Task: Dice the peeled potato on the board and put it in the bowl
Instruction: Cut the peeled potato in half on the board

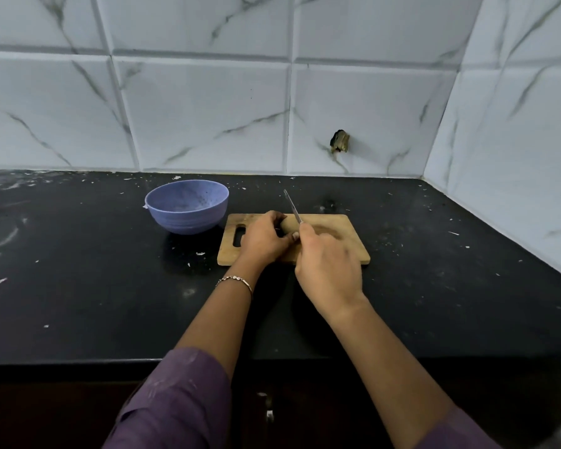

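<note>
A wooden cutting board [348, 243] lies on the black counter. My left hand [262, 242] curls over the peeled potato [289, 225] on the board, and only a tan sliver of the potato shows between my fingers. My right hand [328, 265] grips the handle of a knife [292, 206]. Its thin blade points up and away, just right of the potato. A purple bowl [188, 219] stands to the left of the board, and nothing shows inside it.
The black counter [78, 270] is flecked with white scraps and ends at a marble-tiled wall behind and to the right. A hole [339, 141] shows in the back tiles. The counter's front edge runs just below my forearms.
</note>
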The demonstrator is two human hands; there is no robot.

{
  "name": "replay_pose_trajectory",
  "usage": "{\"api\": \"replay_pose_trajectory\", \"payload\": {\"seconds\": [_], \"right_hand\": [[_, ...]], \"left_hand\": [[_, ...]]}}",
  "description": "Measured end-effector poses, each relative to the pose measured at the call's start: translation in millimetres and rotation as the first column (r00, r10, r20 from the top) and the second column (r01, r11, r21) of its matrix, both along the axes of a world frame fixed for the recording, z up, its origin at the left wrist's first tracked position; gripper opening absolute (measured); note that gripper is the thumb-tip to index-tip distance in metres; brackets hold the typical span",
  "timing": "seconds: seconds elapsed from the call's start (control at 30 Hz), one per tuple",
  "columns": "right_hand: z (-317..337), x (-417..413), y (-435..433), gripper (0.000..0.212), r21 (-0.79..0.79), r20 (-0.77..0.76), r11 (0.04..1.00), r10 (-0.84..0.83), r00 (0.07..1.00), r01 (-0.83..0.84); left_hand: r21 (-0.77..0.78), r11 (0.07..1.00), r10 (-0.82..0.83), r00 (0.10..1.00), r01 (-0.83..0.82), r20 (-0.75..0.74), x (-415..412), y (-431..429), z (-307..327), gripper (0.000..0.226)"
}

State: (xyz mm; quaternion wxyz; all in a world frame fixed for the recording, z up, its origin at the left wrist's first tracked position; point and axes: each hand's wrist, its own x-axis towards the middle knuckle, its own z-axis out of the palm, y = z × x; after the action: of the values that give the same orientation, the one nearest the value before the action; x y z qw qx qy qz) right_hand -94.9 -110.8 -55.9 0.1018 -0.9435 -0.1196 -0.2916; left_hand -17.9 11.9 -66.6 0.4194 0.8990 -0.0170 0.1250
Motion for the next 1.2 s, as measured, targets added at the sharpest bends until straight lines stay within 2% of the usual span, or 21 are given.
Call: {"api": "replay_pose_trajectory", "payload": {"seconds": [0.2,0.5,0.73,1.2], "right_hand": [[-1.8,-12.3,3.1,0.036,0.0,0.035,1.0,-0.015,0.999,0.015],[6.6,0.2,6.6,0.04,0.074,-0.017,0.997,0.011,1.0,-0.01],[1.1,-12.4,5.9,0.035,0.012,-0.018,1.0,-0.012,1.0,0.012],[6.9,-9.7,7.4,0.034,0.072,-0.085,0.997,-0.01,0.996,0.017]], "left_hand": [[0.005,1.0,-0.002,1.0,0.002,0.007,1.8,0.2,-2.1,0.048],[0.023,1.0,0.008,1.0,-0.009,0.017,5.9,2.2,-4.5,0.047],[0.037,0.999,0.019,1.0,-0.019,0.011,9.4,2.1,-4.9,0.047],[0.053,0.998,0.02,1.0,-0.021,0.016,7.8,2.3,-5.6,0.046]]}}
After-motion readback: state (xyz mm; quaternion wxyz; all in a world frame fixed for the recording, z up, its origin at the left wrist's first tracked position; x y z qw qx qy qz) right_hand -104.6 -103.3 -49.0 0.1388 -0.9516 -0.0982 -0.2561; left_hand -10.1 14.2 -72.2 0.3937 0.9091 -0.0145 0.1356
